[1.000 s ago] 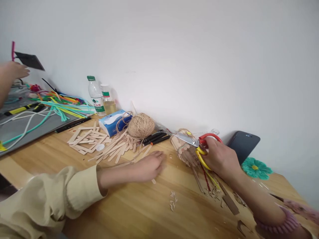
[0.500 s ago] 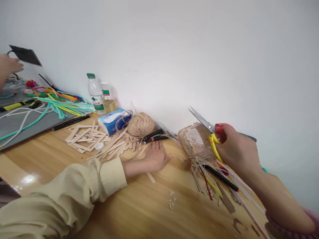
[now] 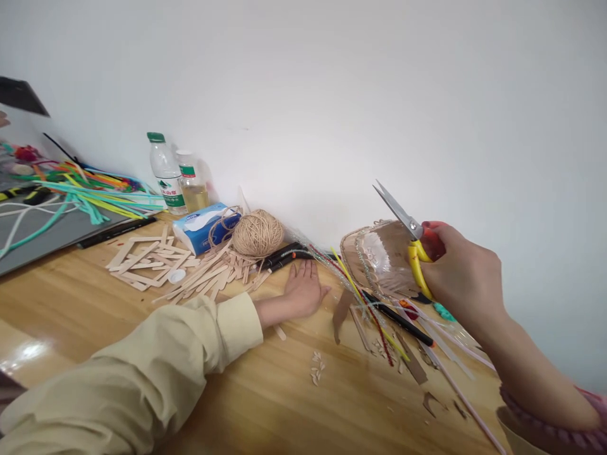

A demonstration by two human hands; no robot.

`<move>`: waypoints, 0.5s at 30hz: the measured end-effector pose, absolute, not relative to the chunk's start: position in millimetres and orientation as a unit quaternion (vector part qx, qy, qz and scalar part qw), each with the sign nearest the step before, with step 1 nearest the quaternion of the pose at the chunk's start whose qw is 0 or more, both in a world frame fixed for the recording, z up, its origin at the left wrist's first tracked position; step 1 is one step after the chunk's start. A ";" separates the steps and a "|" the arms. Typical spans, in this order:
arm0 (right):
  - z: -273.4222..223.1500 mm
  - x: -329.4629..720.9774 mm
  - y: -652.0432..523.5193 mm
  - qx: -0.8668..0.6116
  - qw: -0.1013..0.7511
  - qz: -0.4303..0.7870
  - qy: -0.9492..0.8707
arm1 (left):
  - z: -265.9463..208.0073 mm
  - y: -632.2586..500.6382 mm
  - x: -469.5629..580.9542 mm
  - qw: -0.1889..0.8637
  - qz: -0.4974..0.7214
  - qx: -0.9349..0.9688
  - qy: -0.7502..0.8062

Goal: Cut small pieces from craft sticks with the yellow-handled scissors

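Observation:
My left hand (image 3: 306,292) lies flat on the wooden table, fingers extended towards several black pens (image 3: 284,253) near the wall. In my right hand (image 3: 467,272) is a pair of scissors (image 3: 411,237) with yellow and red handles, raised with the blades pointing up and left, slightly parted. Behind the scissors, a flat brown craft piece (image 3: 374,253) edged with twine and shells leans near the wall, partly hidden by my hand. In front of it, red, yellow and silvery pipe cleaners (image 3: 379,319) lie across a black pen (image 3: 403,325).
Wooden sticks (image 3: 213,278), a twine ball (image 3: 258,234), a blue tissue pack (image 3: 202,227) and two bottles (image 3: 165,174) stand left. Coloured pipe cleaners (image 3: 95,183) cover a grey board (image 3: 38,237). Small shells (image 3: 317,366) and cardboard scraps (image 3: 412,360) are scattered in front. Another person's fingers (image 3: 4,119) show far left.
The view has swung slightly right. The scissors are a little higher, and the red and yellow pipe cleaners now show along more of their length. The other person's hand has nearly left the view.

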State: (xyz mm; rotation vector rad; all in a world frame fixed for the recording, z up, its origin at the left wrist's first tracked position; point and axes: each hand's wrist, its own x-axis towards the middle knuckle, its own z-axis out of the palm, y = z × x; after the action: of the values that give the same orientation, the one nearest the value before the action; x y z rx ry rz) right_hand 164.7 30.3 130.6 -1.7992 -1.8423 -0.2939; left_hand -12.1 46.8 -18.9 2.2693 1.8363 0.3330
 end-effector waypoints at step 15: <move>129.8 175.9 14.7 -0.685 0.273 -0.096 -0.669 | 4.4 -5.9 45.1 0.156 0.036 0.884 0.439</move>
State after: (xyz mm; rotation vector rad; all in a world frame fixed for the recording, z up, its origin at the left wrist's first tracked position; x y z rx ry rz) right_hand 175.9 14.7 129.8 -1.8422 -1.7996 -0.2589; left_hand 45.1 -5.9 4.4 2.5305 1.2580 0.1044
